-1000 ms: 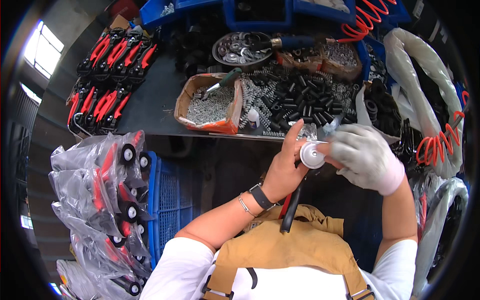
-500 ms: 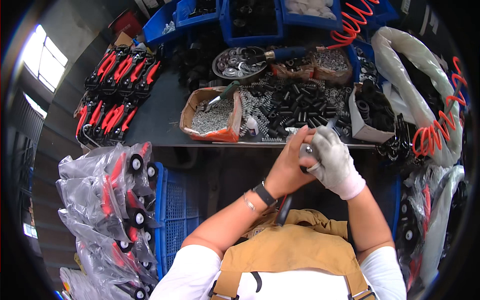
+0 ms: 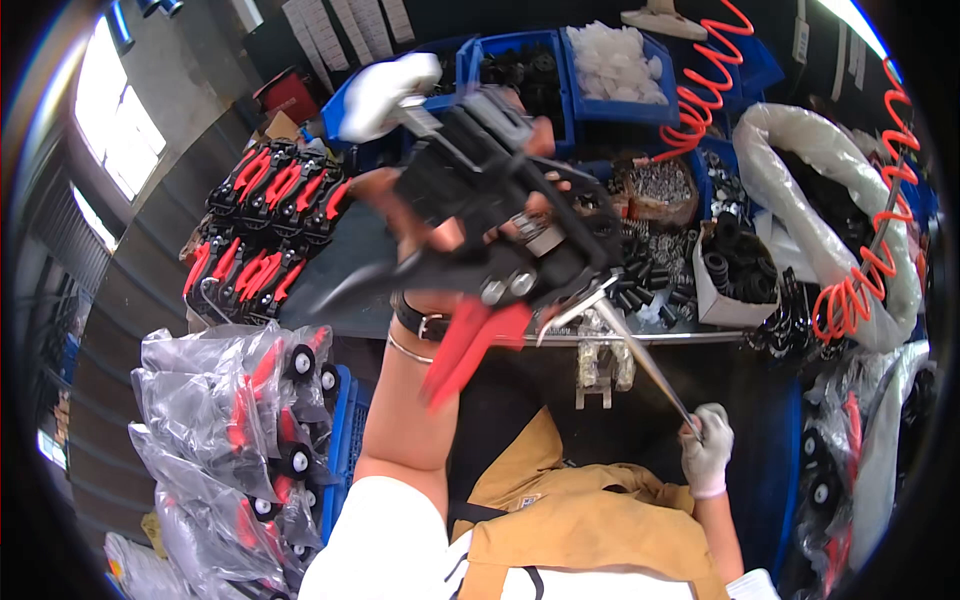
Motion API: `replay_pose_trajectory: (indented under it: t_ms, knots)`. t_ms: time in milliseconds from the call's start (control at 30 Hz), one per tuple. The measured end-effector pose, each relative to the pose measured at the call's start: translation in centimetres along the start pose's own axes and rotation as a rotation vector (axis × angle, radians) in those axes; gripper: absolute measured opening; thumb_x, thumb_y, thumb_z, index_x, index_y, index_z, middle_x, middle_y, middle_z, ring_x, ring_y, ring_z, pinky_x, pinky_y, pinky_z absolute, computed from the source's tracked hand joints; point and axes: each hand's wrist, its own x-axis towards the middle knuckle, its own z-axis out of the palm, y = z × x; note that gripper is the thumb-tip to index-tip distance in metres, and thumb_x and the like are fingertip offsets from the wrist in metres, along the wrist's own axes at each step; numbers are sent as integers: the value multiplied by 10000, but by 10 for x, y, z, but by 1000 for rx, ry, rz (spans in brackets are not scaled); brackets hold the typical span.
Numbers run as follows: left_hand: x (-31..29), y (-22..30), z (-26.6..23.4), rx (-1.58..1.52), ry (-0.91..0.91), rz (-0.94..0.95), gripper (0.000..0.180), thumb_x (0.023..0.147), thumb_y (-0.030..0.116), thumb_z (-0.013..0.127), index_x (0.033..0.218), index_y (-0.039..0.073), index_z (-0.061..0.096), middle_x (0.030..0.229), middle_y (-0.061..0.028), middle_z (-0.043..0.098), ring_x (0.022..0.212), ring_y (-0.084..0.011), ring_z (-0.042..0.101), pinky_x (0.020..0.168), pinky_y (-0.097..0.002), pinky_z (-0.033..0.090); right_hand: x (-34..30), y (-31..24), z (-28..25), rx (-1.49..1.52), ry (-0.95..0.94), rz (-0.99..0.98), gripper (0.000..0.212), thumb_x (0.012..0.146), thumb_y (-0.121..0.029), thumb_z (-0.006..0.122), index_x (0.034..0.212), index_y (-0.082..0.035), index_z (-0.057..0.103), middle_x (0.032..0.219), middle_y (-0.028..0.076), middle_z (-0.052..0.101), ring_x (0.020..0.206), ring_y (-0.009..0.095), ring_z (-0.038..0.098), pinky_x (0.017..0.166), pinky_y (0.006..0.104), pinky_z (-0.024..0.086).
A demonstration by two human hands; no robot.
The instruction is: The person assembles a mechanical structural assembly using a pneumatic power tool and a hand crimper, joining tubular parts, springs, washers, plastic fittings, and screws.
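Raised over the bench, my bare left hand (image 3: 400, 205) grips a black metal hand tool (image 3: 470, 170) with red handles, large and close in view. Its fingers wrap round the body, partly behind it, and motion blurs them. A blurred white piece (image 3: 390, 95) shows at the tool's far upper left end. A thin silver rod (image 3: 650, 370) slants from beside the tool's lower right down to my gloved right hand (image 3: 707, 450). That hand is closed round the rod's lower end, low at the right. Whether rod and tool touch is unclear.
Several black tools with red handles (image 3: 265, 205) lie at the bench's left. Plastic-wrapped tools (image 3: 215, 420) are stacked below them. Blue bins (image 3: 620, 108) line the back. A white carton of black rings (image 3: 735, 300) stands right, near red coiled hoses (image 3: 850, 300). A metal fixture (image 3: 595, 375) projects from the bench edge.
My hands were together at the bench edge; now they are apart. The left is raised up and left with the black and red tool. The right is lower, holding the rod. The view has shifted.
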Motion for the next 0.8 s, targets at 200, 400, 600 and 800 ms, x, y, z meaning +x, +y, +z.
replay_pose_trajectory:
  t_ms: [200,400,600,800]
  knots:
    - [-54,-57,20,1299,762,-283,485,867,131,649,1241,-112,459,1143,-170,616,1034,-283,617,933,-357,465,-28,-3,-51,-273,134,-105,307,796,-330,736,697,-98,563,658,56,516,740,296,487,695,400,403]
    - [-58,-155,4,2037,895,-261,597,802,431,737,1105,-28,505,875,-226,608,816,-413,623,685,-437,500,30,-65,-66,663,-331,308,805,806,-762,525,825,35,636,535,-54,428,455,58,402,455,233,353]
    - [-35,-155,35,2034,1004,-34,442,750,361,787,889,14,552,743,-184,582,651,-357,621,554,-427,472,60,-81,-70,773,-393,209,455,850,-450,686,883,4,681,656,-1,587,555,75,512,506,238,389]
    - [-53,-183,22,1792,932,218,625,569,102,925,1025,0,510,912,-55,583,798,-169,591,703,-310,502,95,-88,-83,549,-603,60,332,911,-380,615,868,-51,628,633,107,548,570,242,539,550,343,440]
